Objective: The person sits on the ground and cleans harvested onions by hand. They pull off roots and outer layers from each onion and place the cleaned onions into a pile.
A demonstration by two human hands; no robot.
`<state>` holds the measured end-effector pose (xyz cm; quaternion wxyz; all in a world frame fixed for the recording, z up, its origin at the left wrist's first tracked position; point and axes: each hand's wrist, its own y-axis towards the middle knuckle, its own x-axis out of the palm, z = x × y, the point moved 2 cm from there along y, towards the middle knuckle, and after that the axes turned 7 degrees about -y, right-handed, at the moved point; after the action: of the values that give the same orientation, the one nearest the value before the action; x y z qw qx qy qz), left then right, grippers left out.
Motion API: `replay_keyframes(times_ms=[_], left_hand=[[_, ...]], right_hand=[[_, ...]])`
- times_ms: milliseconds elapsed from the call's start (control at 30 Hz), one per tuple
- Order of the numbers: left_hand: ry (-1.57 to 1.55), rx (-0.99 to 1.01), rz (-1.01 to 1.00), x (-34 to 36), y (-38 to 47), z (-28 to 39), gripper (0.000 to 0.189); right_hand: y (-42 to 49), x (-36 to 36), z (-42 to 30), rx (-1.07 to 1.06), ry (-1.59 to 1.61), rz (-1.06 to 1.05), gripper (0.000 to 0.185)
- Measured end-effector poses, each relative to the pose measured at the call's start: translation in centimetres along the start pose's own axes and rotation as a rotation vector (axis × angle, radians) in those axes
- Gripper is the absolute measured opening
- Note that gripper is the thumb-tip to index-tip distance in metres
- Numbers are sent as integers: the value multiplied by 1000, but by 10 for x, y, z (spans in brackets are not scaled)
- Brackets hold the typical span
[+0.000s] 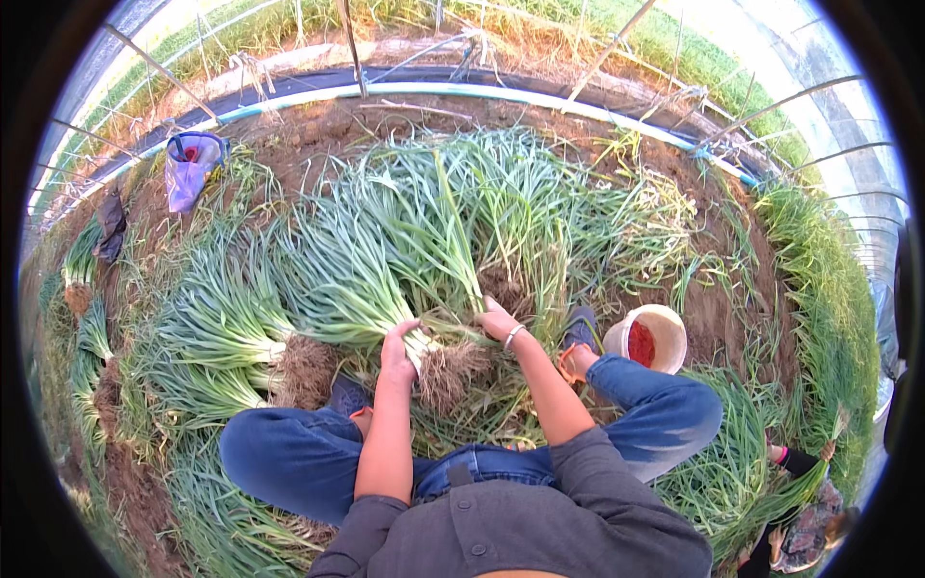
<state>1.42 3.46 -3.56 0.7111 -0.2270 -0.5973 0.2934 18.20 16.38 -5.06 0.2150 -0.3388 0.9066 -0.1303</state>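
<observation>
My left hand [399, 352] grips a thick bunch of leafy green allium plants [376, 303] just above its brown root mass [446, 372]. My right hand [497, 319], with a light bangle at the wrist, is closed around the lower stalk of a thin green plant [457, 238], close to the right side of the bunch. A large heap of similar plants [433, 180] lies beyond both hands, leaves pointing away. To the left lie bundles with pale stems and matted roots [303, 370]. Loose leaves cover the ground under the hands.
A whitish bucket [672, 339] holding something red stands beside my right foot. A purple bag [186, 177] sits at the far left. Another person [809, 527] with plants is at the lower right. A pipe [462, 89] and hoop frame edge the plot.
</observation>
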Motion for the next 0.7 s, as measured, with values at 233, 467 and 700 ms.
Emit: replay_keyframes(times_ms=[233, 467, 700], left_hand=[[29, 39, -97, -17, -2, 13, 29], [31, 77, -107, -29, 1, 11, 19], [55, -70, -158, -13, -13, -2, 16]], right_hand=[[-62, 28, -82, -335, -583, 265, 28], [-93, 38, -48, -432, -762, 57, 26], [-71, 56, -57, -410, -432, 93, 44]])
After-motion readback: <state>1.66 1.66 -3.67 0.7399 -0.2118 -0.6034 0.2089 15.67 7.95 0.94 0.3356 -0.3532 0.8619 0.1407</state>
